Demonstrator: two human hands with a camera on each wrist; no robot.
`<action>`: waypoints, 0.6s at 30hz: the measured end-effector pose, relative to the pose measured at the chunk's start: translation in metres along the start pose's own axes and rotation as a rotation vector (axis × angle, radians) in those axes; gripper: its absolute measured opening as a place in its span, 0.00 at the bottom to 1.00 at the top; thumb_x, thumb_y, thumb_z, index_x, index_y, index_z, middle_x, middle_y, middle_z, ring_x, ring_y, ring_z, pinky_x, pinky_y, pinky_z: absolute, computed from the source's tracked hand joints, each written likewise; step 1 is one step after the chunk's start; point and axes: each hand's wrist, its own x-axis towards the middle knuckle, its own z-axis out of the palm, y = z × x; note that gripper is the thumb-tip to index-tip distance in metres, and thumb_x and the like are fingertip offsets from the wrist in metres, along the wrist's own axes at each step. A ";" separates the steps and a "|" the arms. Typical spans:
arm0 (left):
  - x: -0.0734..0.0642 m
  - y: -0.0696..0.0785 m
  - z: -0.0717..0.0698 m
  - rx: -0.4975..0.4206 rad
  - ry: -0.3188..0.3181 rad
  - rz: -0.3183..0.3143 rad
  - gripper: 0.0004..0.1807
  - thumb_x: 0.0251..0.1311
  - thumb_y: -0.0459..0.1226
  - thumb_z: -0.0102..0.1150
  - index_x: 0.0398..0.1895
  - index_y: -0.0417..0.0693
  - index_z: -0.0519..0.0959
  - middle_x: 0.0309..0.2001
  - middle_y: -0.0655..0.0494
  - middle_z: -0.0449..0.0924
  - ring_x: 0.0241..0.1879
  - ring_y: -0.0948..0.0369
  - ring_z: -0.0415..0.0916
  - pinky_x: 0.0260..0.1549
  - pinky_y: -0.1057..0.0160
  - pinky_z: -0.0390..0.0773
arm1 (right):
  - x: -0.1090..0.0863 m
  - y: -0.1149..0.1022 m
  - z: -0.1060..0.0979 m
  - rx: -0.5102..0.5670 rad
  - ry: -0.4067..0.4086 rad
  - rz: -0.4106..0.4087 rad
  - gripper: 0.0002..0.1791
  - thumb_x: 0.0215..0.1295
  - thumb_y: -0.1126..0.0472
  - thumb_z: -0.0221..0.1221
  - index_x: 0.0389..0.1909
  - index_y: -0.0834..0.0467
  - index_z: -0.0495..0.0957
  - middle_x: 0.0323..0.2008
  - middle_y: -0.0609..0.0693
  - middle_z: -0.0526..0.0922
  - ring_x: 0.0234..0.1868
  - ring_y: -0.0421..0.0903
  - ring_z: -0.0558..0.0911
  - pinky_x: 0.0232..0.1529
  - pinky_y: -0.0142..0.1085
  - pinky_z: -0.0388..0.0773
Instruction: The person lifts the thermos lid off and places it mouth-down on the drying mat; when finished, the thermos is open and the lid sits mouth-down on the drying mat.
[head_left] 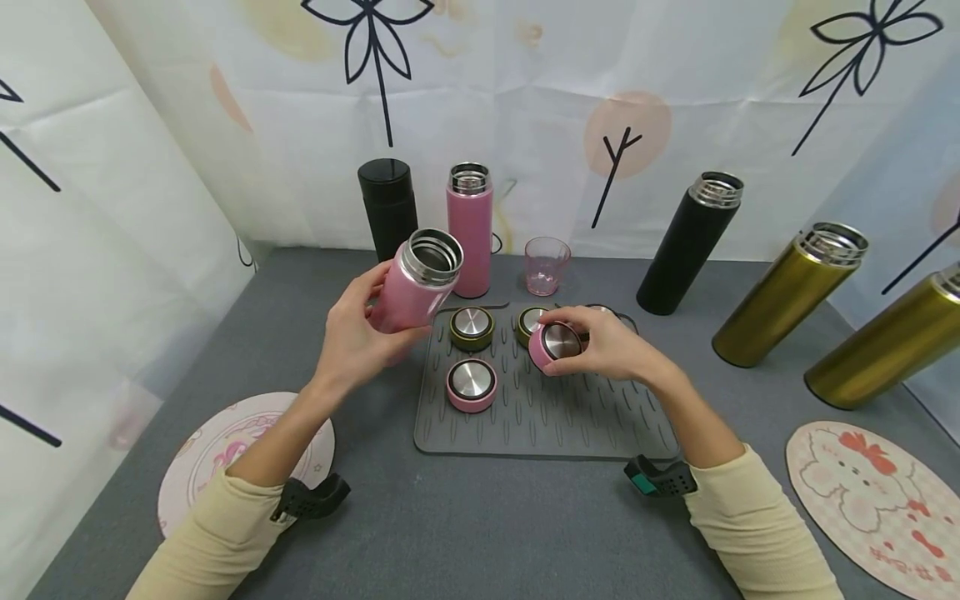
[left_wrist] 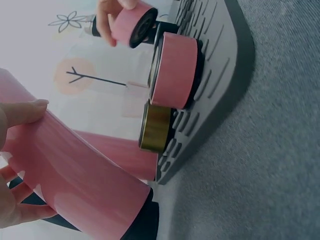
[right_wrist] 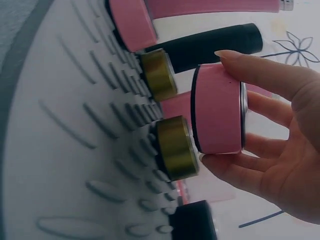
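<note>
My left hand [head_left: 365, 321] grips a pink thermos bottle [head_left: 412, 292] round its body, tilted, with its steel mouth uncovered. In the left wrist view the pink bottle [left_wrist: 75, 170] shows its dark base, raised off the table. My right hand [head_left: 600, 342] pinches a pink lid [head_left: 537, 350] by its sides; the right wrist view shows this lid [right_wrist: 217, 110] held above the grey mat. Below on the ridged mat [head_left: 525, 433] sit another pink lid [head_left: 471, 385] and two olive-gold lids, one [head_left: 472, 328] at left, one [head_left: 527, 323] partly behind my right hand. A black lid [right_wrist: 194, 222] is also on the mat.
Behind stand a capped black bottle [head_left: 387, 208], an uncapped pink bottle [head_left: 470, 233] and a pink glass [head_left: 545, 267]. To the right are an uncapped black bottle [head_left: 686, 246] and two gold bottles [head_left: 783, 296]. Round placemats lie left [head_left: 187, 467] and right [head_left: 870, 500].
</note>
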 end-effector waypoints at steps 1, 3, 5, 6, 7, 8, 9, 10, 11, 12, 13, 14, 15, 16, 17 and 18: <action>0.000 -0.001 -0.001 -0.007 0.006 -0.003 0.46 0.38 0.34 0.78 0.65 0.43 0.67 0.57 0.47 0.72 0.54 0.52 0.70 0.48 0.46 0.74 | 0.000 0.001 0.002 -0.006 -0.014 -0.004 0.37 0.49 0.54 0.73 0.61 0.56 0.72 0.55 0.54 0.73 0.51 0.53 0.75 0.44 0.43 0.77; -0.001 -0.004 -0.003 -0.022 0.021 -0.010 0.45 0.38 0.33 0.78 0.65 0.43 0.67 0.57 0.47 0.72 0.54 0.52 0.70 0.48 0.46 0.74 | 0.001 0.002 0.006 -0.009 -0.042 -0.013 0.37 0.49 0.55 0.73 0.61 0.57 0.72 0.55 0.53 0.74 0.51 0.53 0.75 0.45 0.44 0.77; -0.001 -0.007 -0.004 -0.035 0.030 -0.021 0.45 0.39 0.33 0.78 0.65 0.43 0.67 0.56 0.47 0.72 0.53 0.52 0.70 0.48 0.46 0.74 | 0.002 0.003 0.009 -0.017 -0.065 -0.009 0.36 0.49 0.54 0.73 0.60 0.56 0.72 0.54 0.52 0.75 0.51 0.53 0.75 0.45 0.43 0.76; -0.001 -0.008 -0.006 -0.041 0.034 -0.029 0.45 0.39 0.32 0.77 0.65 0.43 0.67 0.56 0.47 0.72 0.53 0.52 0.70 0.48 0.46 0.74 | 0.002 0.003 0.010 -0.021 -0.077 -0.004 0.35 0.49 0.54 0.73 0.59 0.56 0.73 0.53 0.51 0.76 0.52 0.53 0.75 0.45 0.43 0.76; -0.001 -0.010 -0.007 -0.047 0.037 -0.039 0.45 0.39 0.32 0.78 0.65 0.43 0.67 0.56 0.47 0.72 0.53 0.52 0.70 0.48 0.46 0.74 | 0.003 0.003 0.011 -0.024 -0.090 0.000 0.35 0.49 0.54 0.73 0.59 0.56 0.73 0.53 0.51 0.76 0.52 0.53 0.75 0.46 0.43 0.76; -0.001 -0.011 -0.008 -0.051 0.038 -0.052 0.45 0.39 0.33 0.77 0.65 0.43 0.66 0.56 0.47 0.72 0.54 0.52 0.70 0.49 0.45 0.74 | 0.003 0.003 0.013 -0.030 -0.102 0.007 0.34 0.49 0.54 0.73 0.58 0.56 0.73 0.52 0.50 0.76 0.52 0.53 0.74 0.46 0.43 0.75; -0.001 -0.012 -0.009 -0.054 0.040 -0.065 0.45 0.40 0.33 0.77 0.65 0.44 0.66 0.56 0.47 0.72 0.54 0.52 0.70 0.49 0.45 0.73 | 0.003 0.004 0.014 -0.038 -0.112 0.013 0.34 0.49 0.53 0.72 0.58 0.56 0.73 0.52 0.50 0.76 0.53 0.53 0.74 0.47 0.43 0.74; -0.001 -0.013 -0.010 -0.056 0.041 -0.080 0.45 0.41 0.34 0.77 0.66 0.44 0.65 0.56 0.47 0.72 0.54 0.52 0.70 0.49 0.45 0.73 | 0.003 0.003 0.014 -0.042 -0.121 0.018 0.34 0.49 0.53 0.72 0.58 0.56 0.73 0.52 0.50 0.76 0.53 0.52 0.74 0.47 0.43 0.74; -0.001 -0.014 -0.012 -0.060 0.042 -0.095 0.45 0.41 0.34 0.77 0.66 0.45 0.65 0.56 0.47 0.71 0.54 0.52 0.70 0.49 0.45 0.73 | 0.003 0.004 0.015 -0.049 -0.129 0.023 0.34 0.49 0.53 0.72 0.58 0.55 0.73 0.52 0.49 0.76 0.54 0.52 0.74 0.48 0.43 0.73; -0.002 -0.015 -0.013 -0.067 0.044 -0.110 0.45 0.42 0.34 0.77 0.66 0.45 0.64 0.56 0.47 0.71 0.53 0.51 0.70 0.50 0.45 0.73 | 0.003 0.004 0.016 -0.059 -0.136 0.022 0.34 0.49 0.52 0.72 0.58 0.55 0.73 0.52 0.49 0.76 0.54 0.51 0.74 0.49 0.44 0.73; -0.002 -0.016 -0.014 -0.074 0.048 -0.127 0.45 0.43 0.35 0.76 0.67 0.45 0.64 0.56 0.46 0.71 0.53 0.51 0.70 0.49 0.45 0.73 | 0.004 0.005 0.017 -0.066 -0.142 0.019 0.34 0.49 0.52 0.72 0.58 0.55 0.73 0.52 0.48 0.76 0.54 0.50 0.74 0.50 0.44 0.72; -0.003 -0.017 -0.016 -0.080 0.052 -0.141 0.45 0.44 0.35 0.76 0.67 0.46 0.63 0.56 0.46 0.71 0.53 0.50 0.71 0.49 0.45 0.73 | 0.004 0.005 0.018 -0.076 -0.148 0.011 0.34 0.49 0.52 0.72 0.58 0.56 0.73 0.52 0.49 0.77 0.53 0.50 0.74 0.50 0.44 0.72; -0.003 -0.018 -0.017 -0.086 0.058 -0.155 0.45 0.44 0.36 0.76 0.68 0.46 0.62 0.56 0.46 0.70 0.53 0.50 0.71 0.49 0.45 0.74 | 0.004 0.005 0.019 -0.083 -0.152 0.002 0.34 0.49 0.52 0.72 0.58 0.56 0.74 0.52 0.49 0.77 0.53 0.49 0.75 0.50 0.44 0.72; -0.004 -0.020 -0.019 -0.089 0.065 -0.169 0.46 0.45 0.36 0.75 0.68 0.46 0.61 0.56 0.46 0.70 0.53 0.50 0.70 0.49 0.45 0.74 | 0.004 0.005 0.020 -0.090 -0.155 -0.008 0.34 0.49 0.51 0.72 0.58 0.56 0.74 0.51 0.49 0.77 0.52 0.48 0.75 0.50 0.44 0.72; -0.005 -0.021 -0.020 -0.093 0.074 -0.182 0.46 0.45 0.36 0.75 0.69 0.46 0.61 0.57 0.46 0.70 0.52 0.50 0.71 0.49 0.45 0.74 | 0.004 0.005 0.021 -0.097 -0.159 -0.018 0.34 0.49 0.51 0.72 0.57 0.56 0.74 0.51 0.49 0.77 0.51 0.47 0.75 0.50 0.44 0.72; -0.005 -0.023 -0.022 -0.094 0.083 -0.195 0.46 0.46 0.36 0.75 0.69 0.47 0.60 0.57 0.47 0.69 0.52 0.50 0.70 0.49 0.46 0.74 | 0.005 0.005 0.022 -0.100 -0.163 -0.028 0.34 0.49 0.51 0.72 0.57 0.57 0.74 0.51 0.49 0.77 0.50 0.46 0.75 0.49 0.44 0.72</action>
